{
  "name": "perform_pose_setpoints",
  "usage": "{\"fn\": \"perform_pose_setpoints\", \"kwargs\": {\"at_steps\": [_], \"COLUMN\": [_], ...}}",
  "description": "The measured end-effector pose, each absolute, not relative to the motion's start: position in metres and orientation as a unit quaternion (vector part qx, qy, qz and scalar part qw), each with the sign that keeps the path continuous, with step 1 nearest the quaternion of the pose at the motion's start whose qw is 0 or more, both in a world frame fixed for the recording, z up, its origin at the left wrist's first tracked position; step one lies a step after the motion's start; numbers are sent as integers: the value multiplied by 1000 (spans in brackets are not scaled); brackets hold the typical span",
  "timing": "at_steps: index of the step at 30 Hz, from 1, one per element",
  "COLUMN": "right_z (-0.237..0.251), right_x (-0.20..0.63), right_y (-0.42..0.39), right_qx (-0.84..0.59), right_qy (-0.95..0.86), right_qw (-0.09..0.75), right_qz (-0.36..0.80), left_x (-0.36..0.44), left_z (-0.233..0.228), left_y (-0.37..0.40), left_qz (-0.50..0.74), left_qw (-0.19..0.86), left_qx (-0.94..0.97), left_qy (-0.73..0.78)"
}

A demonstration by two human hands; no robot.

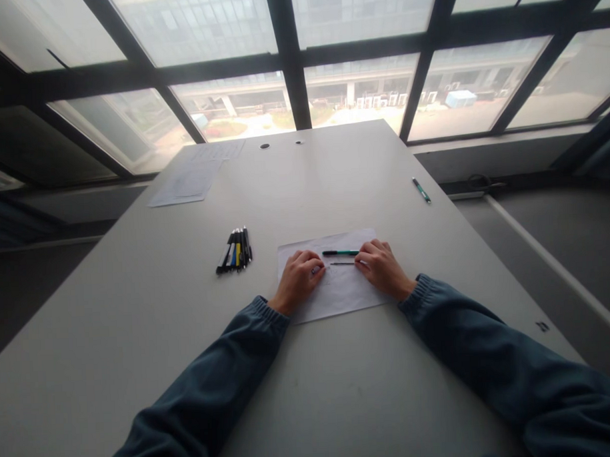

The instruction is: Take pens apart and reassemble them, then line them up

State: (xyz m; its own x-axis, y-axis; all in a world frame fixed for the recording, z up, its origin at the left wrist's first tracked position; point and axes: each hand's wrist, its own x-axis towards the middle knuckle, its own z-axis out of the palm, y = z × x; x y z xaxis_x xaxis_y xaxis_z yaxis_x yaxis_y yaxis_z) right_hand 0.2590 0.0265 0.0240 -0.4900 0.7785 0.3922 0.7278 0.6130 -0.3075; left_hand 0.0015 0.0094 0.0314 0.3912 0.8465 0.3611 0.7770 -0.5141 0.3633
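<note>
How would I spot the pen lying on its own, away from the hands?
Start at the long grey table under the windows and follow its right edge toward the glass. There a single green pen lies alone, far from the bundle of pens left of the sheet of paper.

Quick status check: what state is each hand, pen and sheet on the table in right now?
left hand: resting on sheet, fingers curled
right hand: on sheet, at the pen's end
green pen: lying flat between the hands
sheet: flat on table
pen bundle: lying together, untouched
far pen: lying alone near the edge
far papers: flat
</note>
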Motion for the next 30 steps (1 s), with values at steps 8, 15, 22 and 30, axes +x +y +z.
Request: {"fn": "perform_pose_setpoints", "kwargs": {"at_steps": [8, 15, 22, 30], "right_z": [24, 29, 25, 27], "right_x": [258, 258, 258, 257], "right_y": [27, 26, 27, 25], "right_qx": [-442, -434, -431, -417], "right_qy": [-855, -855, -857, -860], "right_qw": [268, 281, 279, 285], "right_qz": [42, 50, 50, 67], "left_x": [0, -1, 0, 0], "left_z": [30, 30, 32, 30], "left_y": [10, 9, 9, 9], "left_qz": [270, 298, 303, 308], "left_qw": [62, 48, 44, 57], "left_qx": [828, 821, 822, 828], "left_qy": [487, 485, 481, 466]}}
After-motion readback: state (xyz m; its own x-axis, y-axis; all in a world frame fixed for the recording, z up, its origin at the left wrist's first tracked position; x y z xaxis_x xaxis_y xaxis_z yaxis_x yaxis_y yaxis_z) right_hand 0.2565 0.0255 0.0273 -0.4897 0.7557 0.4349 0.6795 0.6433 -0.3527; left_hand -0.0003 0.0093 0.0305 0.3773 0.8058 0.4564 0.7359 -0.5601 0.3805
